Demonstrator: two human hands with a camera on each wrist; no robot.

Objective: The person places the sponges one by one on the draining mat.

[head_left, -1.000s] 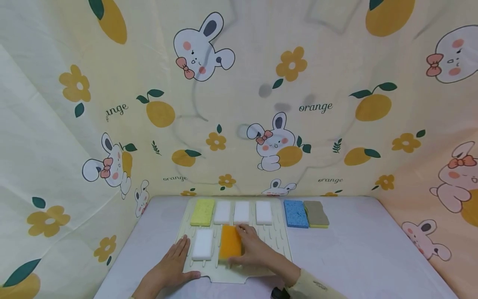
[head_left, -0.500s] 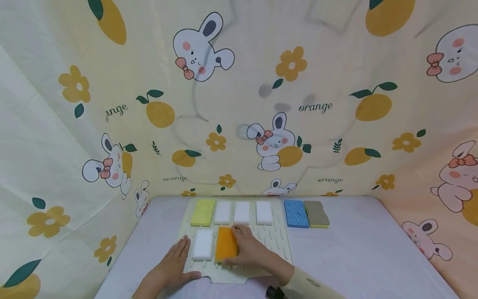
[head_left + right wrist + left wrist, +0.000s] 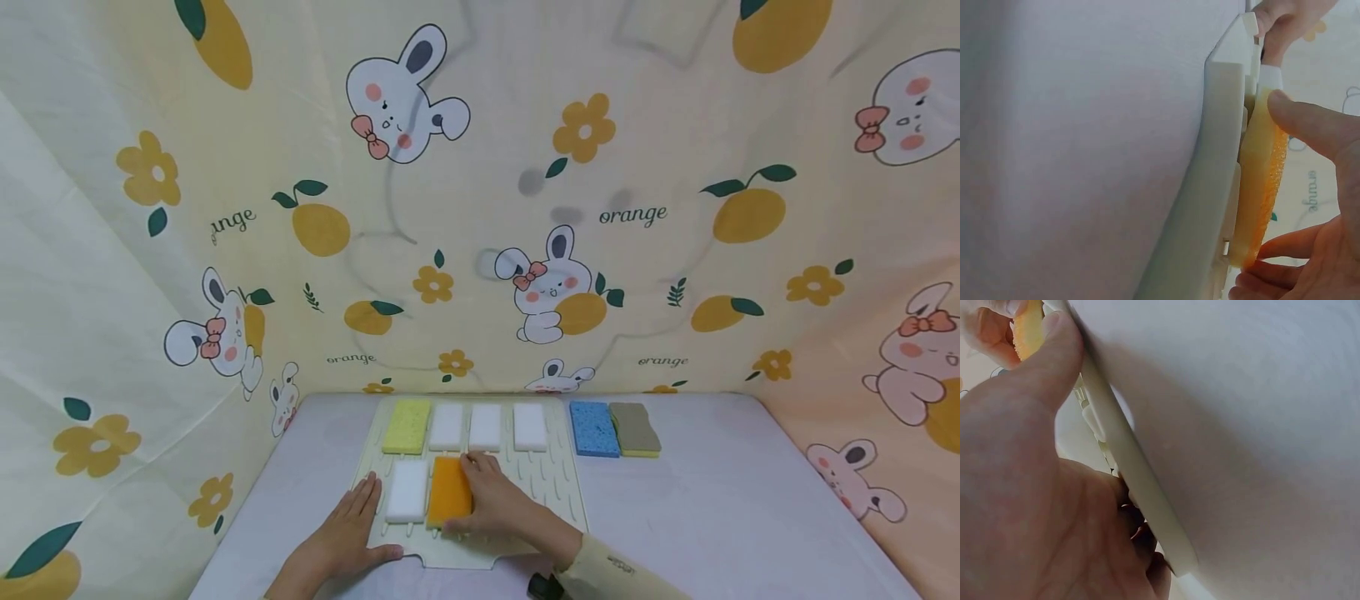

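My right hand (image 3: 495,500) grips an orange-topped sponge (image 3: 449,492) between thumb and fingers, low on a cream ridged drying mat (image 3: 525,542). In the right wrist view the sponge (image 3: 1260,181) shows a paler yellow layer beneath its orange face. To its left lies a white sponge block (image 3: 407,492), almost touching it. My left hand (image 3: 341,529) rests with straight fingers on the mat's left edge, thumb toward the front edge. Along the mat's back are a yellow sponge (image 3: 407,426) and white blocks, one of them a white block (image 3: 530,427) at the right.
Right of the mat, a blue sponge (image 3: 595,429) and a grey-topped sponge (image 3: 636,430) lie side by side on the white table (image 3: 712,517). A patterned cloth (image 3: 480,208) hangs behind and on both sides.
My right hand has slid the orange-topped sponge leftward on the mat, closer to the white block. The left hand has stayed in place.
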